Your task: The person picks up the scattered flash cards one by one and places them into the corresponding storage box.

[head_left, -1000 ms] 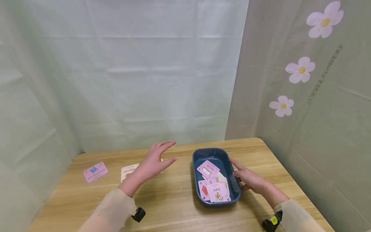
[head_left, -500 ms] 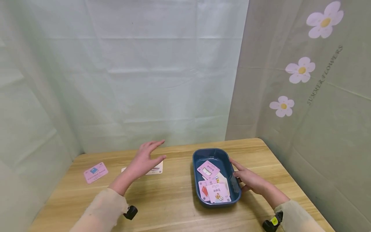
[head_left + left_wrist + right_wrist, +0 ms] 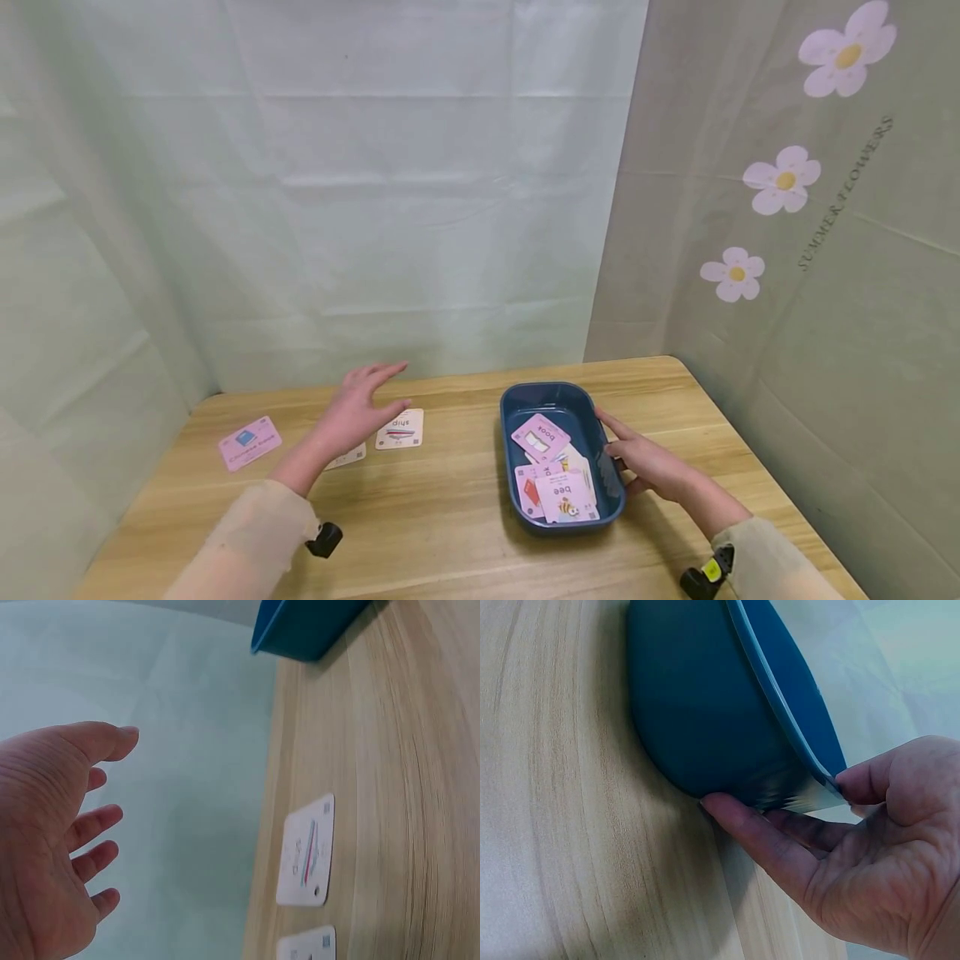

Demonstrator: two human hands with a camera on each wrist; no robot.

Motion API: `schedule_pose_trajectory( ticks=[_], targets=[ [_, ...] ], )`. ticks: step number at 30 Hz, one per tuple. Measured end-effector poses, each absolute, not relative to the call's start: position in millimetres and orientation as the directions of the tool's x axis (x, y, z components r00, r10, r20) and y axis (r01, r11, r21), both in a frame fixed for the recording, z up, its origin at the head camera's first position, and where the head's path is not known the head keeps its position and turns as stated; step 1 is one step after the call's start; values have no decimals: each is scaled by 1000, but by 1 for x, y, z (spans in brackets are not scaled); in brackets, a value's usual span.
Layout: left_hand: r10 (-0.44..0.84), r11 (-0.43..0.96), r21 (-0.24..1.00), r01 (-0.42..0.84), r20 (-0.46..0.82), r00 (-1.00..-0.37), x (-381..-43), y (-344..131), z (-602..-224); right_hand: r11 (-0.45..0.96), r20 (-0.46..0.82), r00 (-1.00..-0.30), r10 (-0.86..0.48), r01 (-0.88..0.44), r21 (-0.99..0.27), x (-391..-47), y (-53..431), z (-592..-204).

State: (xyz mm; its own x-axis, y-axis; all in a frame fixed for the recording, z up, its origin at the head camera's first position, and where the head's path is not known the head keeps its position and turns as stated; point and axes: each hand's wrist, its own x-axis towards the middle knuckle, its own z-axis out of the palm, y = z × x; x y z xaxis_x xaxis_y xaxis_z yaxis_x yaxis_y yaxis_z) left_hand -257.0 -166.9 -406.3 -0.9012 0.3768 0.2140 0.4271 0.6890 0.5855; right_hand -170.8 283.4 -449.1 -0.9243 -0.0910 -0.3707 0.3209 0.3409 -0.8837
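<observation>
In the head view my left hand (image 3: 352, 417) hovers over the left part of the table, fingers spread and holding nothing. A white ship card (image 3: 400, 428) lies just right of its thumb, and a second white card (image 3: 348, 457) is partly hidden behind the hand. Farther left lies a pink Chinese book card (image 3: 250, 443). My right hand (image 3: 656, 467) grips the right side of a dark blue tray (image 3: 553, 397). In the right wrist view the thumb (image 3: 862, 780) is at the rim, with fingers against the outer wall. Inside the tray, a book card (image 3: 540, 438) and bee card (image 3: 567, 498) overlap others.
The wooden table (image 3: 442, 517) meets a pale cloth backdrop (image 3: 420, 208) along its far edge. To the right hangs a grey-green cloth (image 3: 862, 350) printed with flowers. Each wrist carries a small black device (image 3: 324, 540).
My left hand has moved left, away from the tray, uncovering the ship card. The right hand and the tray have stayed where they were.
</observation>
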Motion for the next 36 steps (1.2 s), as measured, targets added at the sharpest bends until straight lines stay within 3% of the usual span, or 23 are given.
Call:
schedule_pose_trajectory(
  ticks=[36],
  targets=[
    [347, 783, 503, 365, 133, -929, -276, -202, -431, 373, -377, -919, -110, 314, -873, -171, 284, -447]
  ],
)
